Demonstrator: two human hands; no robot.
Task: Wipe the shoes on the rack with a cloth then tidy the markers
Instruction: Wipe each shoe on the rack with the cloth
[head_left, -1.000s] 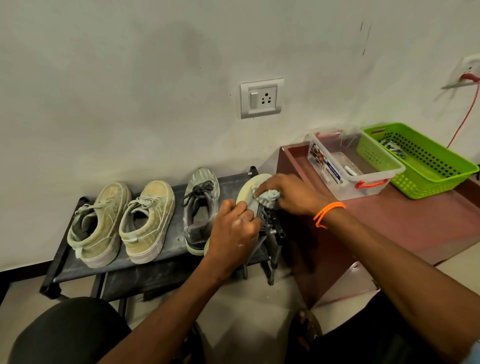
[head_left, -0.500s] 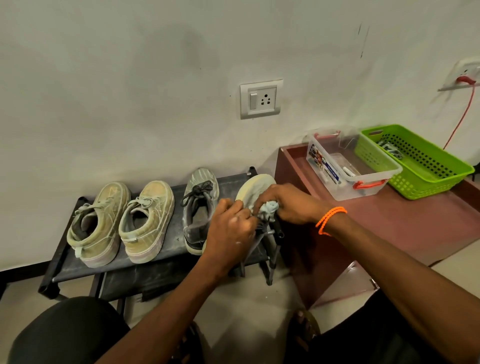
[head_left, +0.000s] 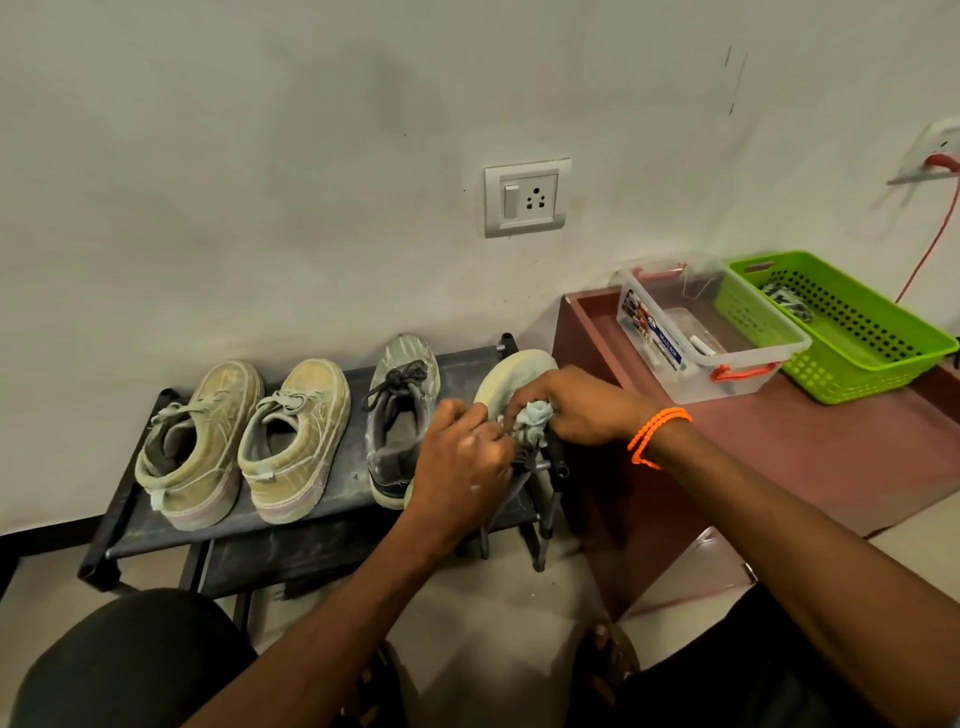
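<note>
A: At the right end of the rack (head_left: 171, 525): wiping step in hand. Fourth shoe (head_left: 506, 382) is tipped on its side, pale sole facing out.

B: Hands?

A: Left hand (head_left: 462, 462) grips the shoe at its near end. Right hand (head_left: 576, 410) pinches the bunched cloth (head_left: 535, 418) against it, just beside the left.

B: Next?

A: Probably set the shoe flat, then go to the markers. One pale marker (head_left: 698, 344) seems to lie in the clear box (head_left: 748, 384) on the desk (head_left: 831, 447), near the right hand.
</note>
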